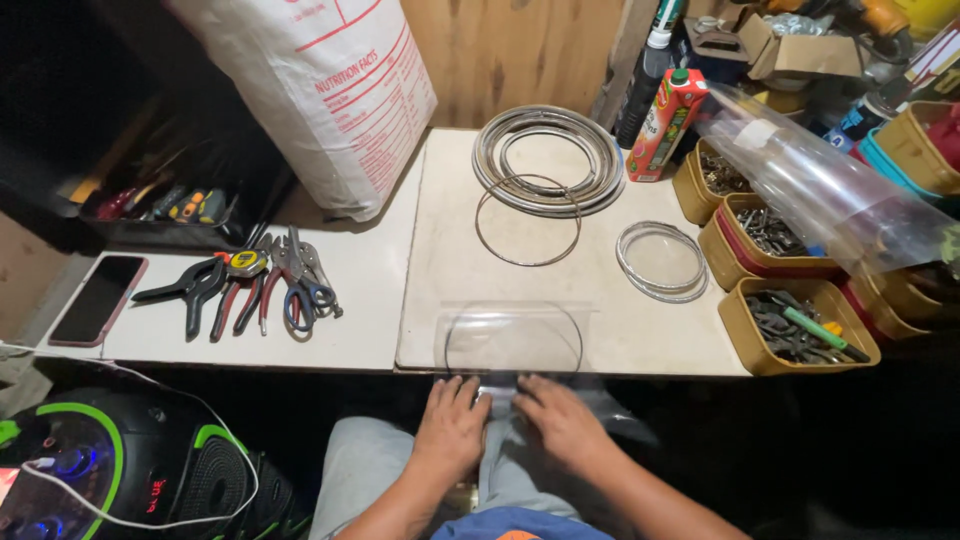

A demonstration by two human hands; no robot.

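I have one head-worn view, looking steeply down from close above at my hands and the white table (520,270) ahead

Bright light falls from above onto the pale surface (520,260) in the middle of your view. It fades to deep dark at nine o'clock and five o'clock. The clear plastic bag (830,190) at two o'clock shines with glare. Edges bend outward. Your picture looks sharp.
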